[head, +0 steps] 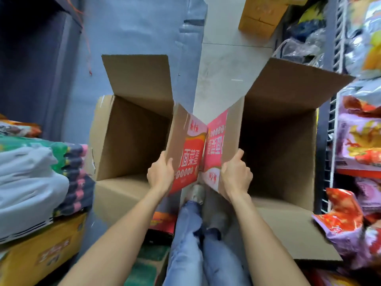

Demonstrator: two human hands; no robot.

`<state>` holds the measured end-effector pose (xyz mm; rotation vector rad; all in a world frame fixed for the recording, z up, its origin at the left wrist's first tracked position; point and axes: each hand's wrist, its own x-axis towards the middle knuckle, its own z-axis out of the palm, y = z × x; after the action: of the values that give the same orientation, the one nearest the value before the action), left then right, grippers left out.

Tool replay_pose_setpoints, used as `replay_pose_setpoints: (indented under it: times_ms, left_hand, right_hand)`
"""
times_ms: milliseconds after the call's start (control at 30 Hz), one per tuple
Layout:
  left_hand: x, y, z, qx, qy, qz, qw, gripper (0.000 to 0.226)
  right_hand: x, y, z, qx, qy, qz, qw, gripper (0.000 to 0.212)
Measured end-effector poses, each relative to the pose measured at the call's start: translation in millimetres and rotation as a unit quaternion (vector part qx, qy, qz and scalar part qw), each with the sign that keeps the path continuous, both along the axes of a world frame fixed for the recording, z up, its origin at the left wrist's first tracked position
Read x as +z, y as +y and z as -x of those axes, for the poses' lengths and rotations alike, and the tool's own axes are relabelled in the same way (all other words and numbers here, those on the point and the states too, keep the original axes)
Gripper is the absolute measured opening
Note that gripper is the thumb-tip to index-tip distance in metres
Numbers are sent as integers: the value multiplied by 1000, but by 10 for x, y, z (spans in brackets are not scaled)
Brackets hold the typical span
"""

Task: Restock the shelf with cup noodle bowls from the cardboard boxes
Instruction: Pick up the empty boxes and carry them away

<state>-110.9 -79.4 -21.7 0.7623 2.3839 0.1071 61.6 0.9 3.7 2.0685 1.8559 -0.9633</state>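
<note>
Two open cardboard boxes fill the aisle floor side by side, the left box (132, 137) and the right box (278, 153), each with plain brown walls and flaps standing up or splayed outward. Both interiors read as bare cardboard, the right one deep in shadow, and no cup noodle bowls can be made out in either. Wire shelving (335, 120) crowded with bright snack bags runs along the person's right, just beside the right box, so that box and that arm lie nearer the shelf. Between the boxes, the two inner flaps, printed red and pink with white lettering, lean together like a tent, their long edges running away from the person. The left hand (160, 174) grips the near edge of the left box's printed flap (185, 155), fingers curled round it; the right hand (237, 174) holds the right box's printed flap (216, 145) the same way. Judging by this, the flaps must be spread before anything inside can be reached.
</note>
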Motion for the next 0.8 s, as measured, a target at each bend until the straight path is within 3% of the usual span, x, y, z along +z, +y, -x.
replay_pose_setpoints:
  times_ms: [267,533,800]
  left_hand:
    - [1284,85,645,5,-18,-82,996,33]
    - [2655,695,1348,-139,6,-115,984,41]
    - [3377,1767,1753,-192,-22,-149,970,51]
  right_hand:
    - [1204,133,649,-44,88,-66,993,30]
    - [2350,632,1285,-54,124,-61,989,35]
    - [3133,1577,2004,-22,159,-139,977,31]
